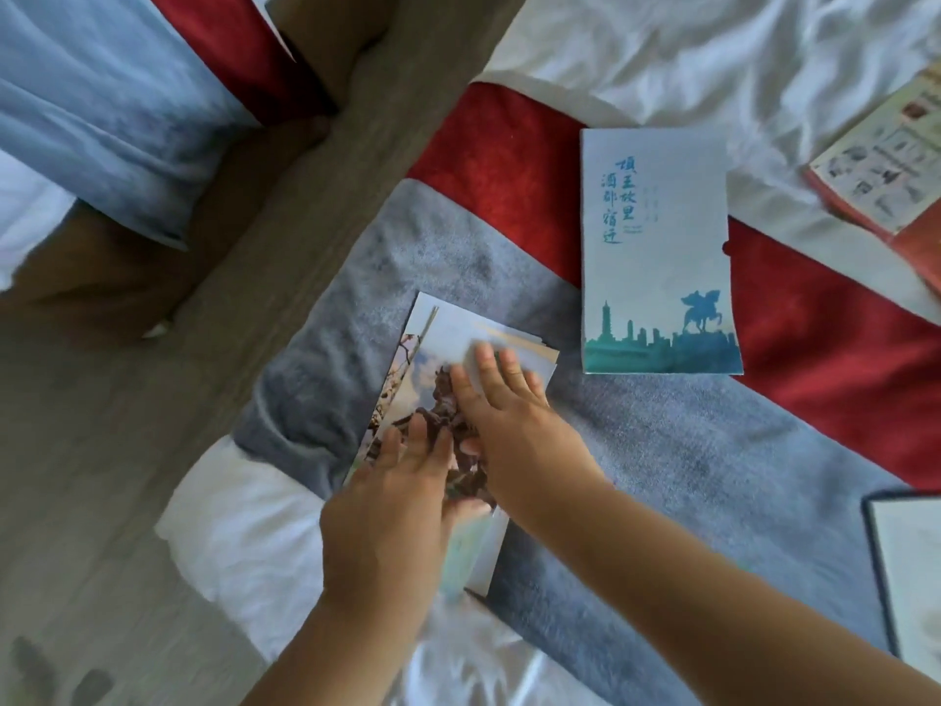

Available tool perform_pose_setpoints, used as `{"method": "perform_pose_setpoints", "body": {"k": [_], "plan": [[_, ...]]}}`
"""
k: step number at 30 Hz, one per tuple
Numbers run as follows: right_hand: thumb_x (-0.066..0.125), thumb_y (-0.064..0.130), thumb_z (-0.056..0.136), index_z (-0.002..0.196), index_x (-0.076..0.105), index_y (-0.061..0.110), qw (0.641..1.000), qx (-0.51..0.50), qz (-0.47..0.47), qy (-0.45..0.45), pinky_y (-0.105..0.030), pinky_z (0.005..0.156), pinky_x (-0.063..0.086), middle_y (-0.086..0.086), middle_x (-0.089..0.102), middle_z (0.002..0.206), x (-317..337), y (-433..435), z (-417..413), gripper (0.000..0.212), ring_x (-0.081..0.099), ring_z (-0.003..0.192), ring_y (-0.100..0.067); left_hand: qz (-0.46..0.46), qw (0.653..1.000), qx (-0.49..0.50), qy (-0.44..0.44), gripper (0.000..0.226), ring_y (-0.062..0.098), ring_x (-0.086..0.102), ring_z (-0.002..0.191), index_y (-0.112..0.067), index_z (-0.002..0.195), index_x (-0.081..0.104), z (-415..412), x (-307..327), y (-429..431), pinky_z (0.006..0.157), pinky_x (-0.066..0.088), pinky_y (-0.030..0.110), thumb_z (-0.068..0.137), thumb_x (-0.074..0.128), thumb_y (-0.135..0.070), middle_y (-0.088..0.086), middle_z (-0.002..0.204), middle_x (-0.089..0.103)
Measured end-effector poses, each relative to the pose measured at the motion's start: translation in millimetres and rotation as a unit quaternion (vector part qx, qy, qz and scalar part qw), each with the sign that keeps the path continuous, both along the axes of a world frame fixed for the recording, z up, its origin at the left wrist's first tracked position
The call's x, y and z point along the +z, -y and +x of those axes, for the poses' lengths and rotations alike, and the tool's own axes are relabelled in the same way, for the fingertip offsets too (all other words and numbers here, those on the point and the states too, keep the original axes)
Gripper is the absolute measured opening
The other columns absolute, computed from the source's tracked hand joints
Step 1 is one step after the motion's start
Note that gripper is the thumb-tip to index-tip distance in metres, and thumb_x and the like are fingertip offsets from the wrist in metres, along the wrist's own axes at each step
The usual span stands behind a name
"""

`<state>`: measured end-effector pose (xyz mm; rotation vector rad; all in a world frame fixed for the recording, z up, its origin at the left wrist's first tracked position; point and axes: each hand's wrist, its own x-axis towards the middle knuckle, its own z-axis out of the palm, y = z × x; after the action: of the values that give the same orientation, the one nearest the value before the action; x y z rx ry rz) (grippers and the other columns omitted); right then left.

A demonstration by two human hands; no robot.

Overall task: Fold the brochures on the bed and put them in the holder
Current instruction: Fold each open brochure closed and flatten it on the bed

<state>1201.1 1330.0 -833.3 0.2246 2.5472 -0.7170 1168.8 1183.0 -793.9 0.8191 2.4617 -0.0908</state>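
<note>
Both hands lie flat on the brochure (443,343), which rests on the grey blanket (662,450) near the bed's edge, its layered edges showing at the far end. The left hand (387,507) presses the near half with straight fingers. The right hand (509,425) spreads over the far half, so nothing is gripped, only pressed. The pale blue holder (657,257) lies flat just to the right, apart from the brochure and across the red runner (509,160). Another brochure (886,170) sits open at far right.

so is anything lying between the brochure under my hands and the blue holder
Nothing visible does. The left hand and right hand press flat on the brochure; only grey blanket lies between it and the holder.
</note>
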Motion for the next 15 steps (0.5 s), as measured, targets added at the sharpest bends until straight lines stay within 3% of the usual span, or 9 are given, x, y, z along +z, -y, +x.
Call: {"method": "perform_pose_setpoints", "body": {"k": [1, 2, 3, 5, 7, 10, 12, 15], "plan": [[0.05, 0.008, 0.1, 0.165, 0.016, 0.018, 0.999, -0.005, -0.017, -0.031, -0.04, 0.129, -0.002, -0.008, -0.007, 0.172, 8, -7, 3, 0.074, -0.009, 0.159, -0.027, 0.076, 0.996, 0.003, -0.045, 0.052, 0.023, 0.075, 0.103, -0.025, 0.129, 0.071, 0, 3, 1, 0.065, 0.06, 0.036, 0.084, 0.077, -0.05, 0.002, 0.135, 0.069], [0.04, 0.006, 0.097, 0.16, 0.035, 0.014, 0.996, -0.018, -0.021, -0.084, -0.044, 0.129, 0.014, -0.01, 0.011, 0.172, 16, -16, 8, 0.064, 0.006, 0.159, -0.028, 0.157, 0.984, 0.016, -0.08, 0.037, 0.023, 0.077, 0.093, -0.022, 0.123, 0.074, -2, 4, 0, 0.061, 0.059, 0.035, 0.089, 0.076, -0.037, -0.001, 0.128, 0.073], [0.032, 0.007, 0.092, 0.149, 0.053, 0.009, 0.988, -0.044, -0.009, -0.149, -0.049, 0.125, 0.028, -0.014, 0.031, 0.166, 22, -25, 13, 0.061, 0.023, 0.156, -0.031, 0.221, 0.969, 0.024, -0.108, 0.03, 0.024, 0.076, 0.094, -0.02, 0.123, 0.074, -4, 3, -3, 0.067, 0.059, 0.036, 0.095, 0.07, -0.028, -0.002, 0.127, 0.072], [0.032, 0.007, 0.089, 0.138, 0.064, 0.005, 0.958, -0.112, 0.056, -0.257, -0.053, 0.121, 0.034, -0.018, 0.045, 0.157, 29, -52, 26, 0.059, 0.037, 0.149, -0.038, 0.303, 0.945, 0.024, -0.119, 0.034, 0.025, 0.07, 0.11, -0.017, 0.131, 0.069, -7, 2, -25, 0.087, 0.058, 0.041, 0.1, 0.059, -0.027, 0.0, 0.135, 0.068], [0.04, 0.015, 0.101, 0.151, 0.052, 0.015, 0.943, -0.19, 0.138, -0.238, -0.051, 0.127, 0.018, -0.017, 0.028, 0.167, 30, -85, 38, 0.052, 0.019, 0.156, -0.04, 0.333, 0.938, 0.042, -0.085, 0.045, 0.025, 0.057, 0.13, -0.018, 0.145, 0.058, -4, 3, -63, 0.104, 0.048, 0.042, 0.103, 0.052, -0.034, 0.004, 0.148, 0.057], [0.028, 0.044, 0.11, 0.164, 0.02, 0.031, 0.946, -0.272, 0.158, -0.08, -0.047, 0.128, -0.001, -0.011, 0.003, 0.173, 23, -127, 59, 0.056, -0.003, 0.159, -0.037, 0.293, 0.954, 0.069, -0.008, 0.06, 0.031, 0.032, 0.151, -0.019, 0.161, 0.032, 2, -1, -129, 0.118, 0.033, 0.044, 0.106, 0.047, -0.041, 0.014, 0.165, 0.031], [0.024, 0.045, 0.111, 0.166, 0.012, 0.027, 0.954, -0.271, 0.116, -0.053, -0.043, 0.129, -0.003, -0.011, 0.001, 0.173, 15, -142, 77, 0.059, -0.003, 0.159, -0.032, 0.247, 0.967, 0.069, 0.008, 0.061, 0.028, 0.03, 0.152, -0.016, 0.161, 0.03, 8, -5, -167, 0.117, 0.034, 0.043, 0.107, 0.046, -0.041, 0.011, 0.167, 0.026], [0.025, 0.036, 0.112, 0.166, 0.013, 0.017, 0.95, -0.287, 0.095, -0.079, -0.042, 0.128, -0.005, -0.016, -0.001, 0.172, 9, -144, 99, 0.058, -0.003, 0.159, -0.031, 0.205, 0.977, 0.049, -0.009, 0.053, 0.024, 0.035, 0.15, -0.015, 0.153, 0.042, 28, -10, -199, 0.108, 0.043, 0.041, 0.104, 0.054, -0.033, 0.006, 0.17, 0.021]]}}
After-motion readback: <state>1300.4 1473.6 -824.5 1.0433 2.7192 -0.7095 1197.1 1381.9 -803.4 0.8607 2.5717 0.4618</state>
